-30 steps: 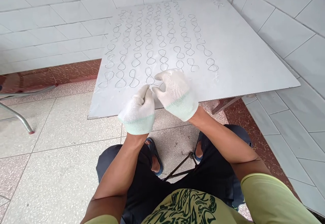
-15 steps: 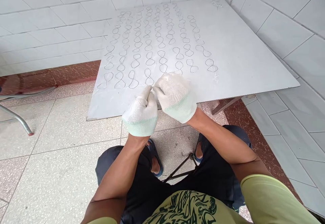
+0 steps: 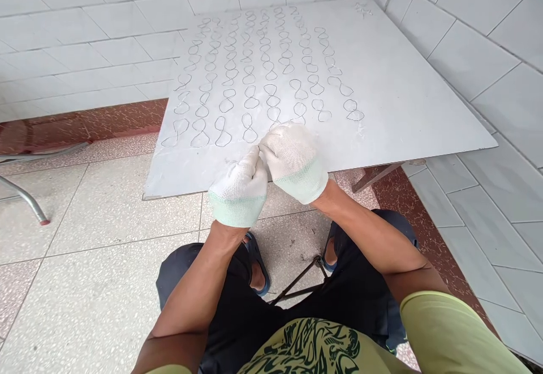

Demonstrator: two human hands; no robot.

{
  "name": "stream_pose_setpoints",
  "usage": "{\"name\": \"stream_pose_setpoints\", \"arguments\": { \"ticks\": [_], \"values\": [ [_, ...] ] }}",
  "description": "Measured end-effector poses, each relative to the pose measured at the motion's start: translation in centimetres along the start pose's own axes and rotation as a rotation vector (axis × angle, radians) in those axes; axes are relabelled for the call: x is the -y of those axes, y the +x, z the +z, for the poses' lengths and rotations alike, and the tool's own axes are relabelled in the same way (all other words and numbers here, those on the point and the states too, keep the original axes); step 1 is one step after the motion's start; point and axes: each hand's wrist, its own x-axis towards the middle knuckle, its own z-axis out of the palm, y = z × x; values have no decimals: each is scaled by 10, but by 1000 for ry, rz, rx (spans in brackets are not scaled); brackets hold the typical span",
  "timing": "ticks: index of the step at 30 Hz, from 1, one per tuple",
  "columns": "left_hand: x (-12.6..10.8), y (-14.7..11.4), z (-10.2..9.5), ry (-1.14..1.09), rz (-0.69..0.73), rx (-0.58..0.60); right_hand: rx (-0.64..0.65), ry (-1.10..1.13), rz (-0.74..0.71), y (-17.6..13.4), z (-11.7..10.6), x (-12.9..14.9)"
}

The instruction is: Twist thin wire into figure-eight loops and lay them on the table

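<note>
My left hand (image 3: 241, 190), in a white knit glove with a green cuff, is closed in a pinch above the front edge of the white board (image 3: 403, 91). Its fingertips meet those of my right hand (image 3: 294, 162), gloved the same way and also closed. Whatever the fingers hold, if anything, is too small or hidden to make out. Rows of thin dark figure-eight loops (image 3: 250, 128) lie on the board just beyond my hands. My right hand partly covers some of the nearest loops.
White tiled walls (image 3: 106, 23) border the board at the back and right. A leg (image 3: 373, 177) shows beneath its front edge. A curved metal tube (image 3: 27, 196) stands on the floor at left. Small whitish bits (image 3: 363, 9) lie in the board's far right corner.
My left hand has shifted slightly right and its fingers have drawn in closer against my right hand. My right hand has hardly moved. The loops lie as before.
</note>
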Motion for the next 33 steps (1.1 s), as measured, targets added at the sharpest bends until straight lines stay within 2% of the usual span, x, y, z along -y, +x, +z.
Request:
{"name": "stream_pose_setpoints", "arguments": {
  "ticks": [7, 15, 23, 33],
  "values": [
    [-11, -1, -3, -26, -122, -8, 11, 109, 35, 8, -10, -3],
    [-14, -2, 1, -39, -160, -21, 15, 91, 50, 5, -12, -1],
    [-10, -4, 0, -76, -142, -48, -23, 106, -112, 5, -5, -15],
    [-9, -5, -2, -98, -101, -5, 128, 55, -276, 15, -17, -25]
  ]
}}
